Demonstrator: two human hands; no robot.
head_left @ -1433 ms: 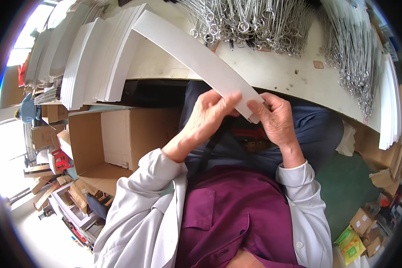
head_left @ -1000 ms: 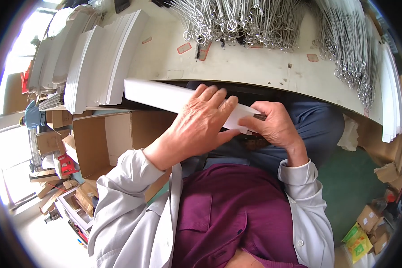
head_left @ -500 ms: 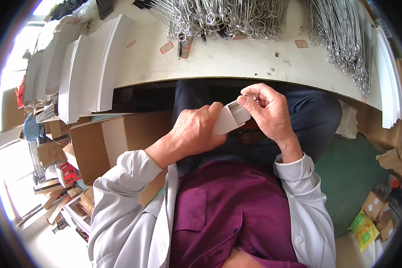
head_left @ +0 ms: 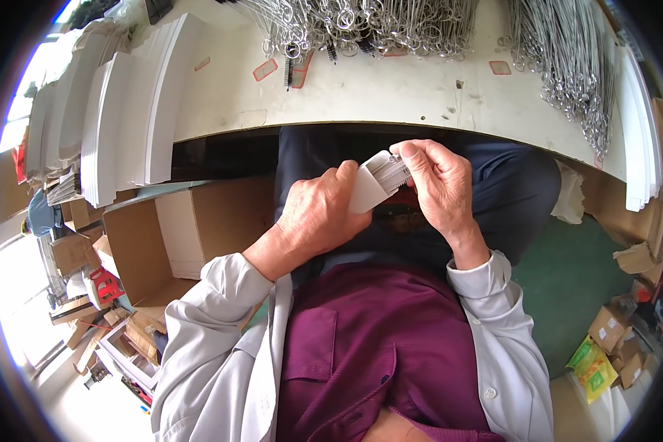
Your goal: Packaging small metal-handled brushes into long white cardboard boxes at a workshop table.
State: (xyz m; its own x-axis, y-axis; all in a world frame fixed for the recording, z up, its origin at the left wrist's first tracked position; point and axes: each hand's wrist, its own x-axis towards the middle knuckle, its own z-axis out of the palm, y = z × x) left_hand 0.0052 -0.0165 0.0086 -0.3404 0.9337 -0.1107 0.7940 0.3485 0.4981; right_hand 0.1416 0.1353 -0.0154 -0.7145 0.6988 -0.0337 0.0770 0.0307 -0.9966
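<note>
My left hand (head_left: 318,210) is closed around a slim white cardboard box (head_left: 368,191), held tilted above my lap with its open end toward the right. Thin silvery wire brushes (head_left: 390,174) stick out of that end, partly inside the box. At their tips, my right hand (head_left: 443,180) has its thumb and fingers pinched together on the metal ends; the fingers hide part of them. Beyond the hands, a large pile of wire brushes with ring ends (head_left: 361,26) lies on the worktable (head_left: 346,96).
A second bundle of ring-ended wires (head_left: 567,66) lies at the table's right. Flat white cartons (head_left: 166,96) stand in rows at the left, with more white cartons (head_left: 637,125) at the far right. An open brown cardboard box (head_left: 144,243) sits low on my left.
The white box has turned slightly, so more of its open end and the brushes in it show. My right hand has shifted a little against the brush ends.
</note>
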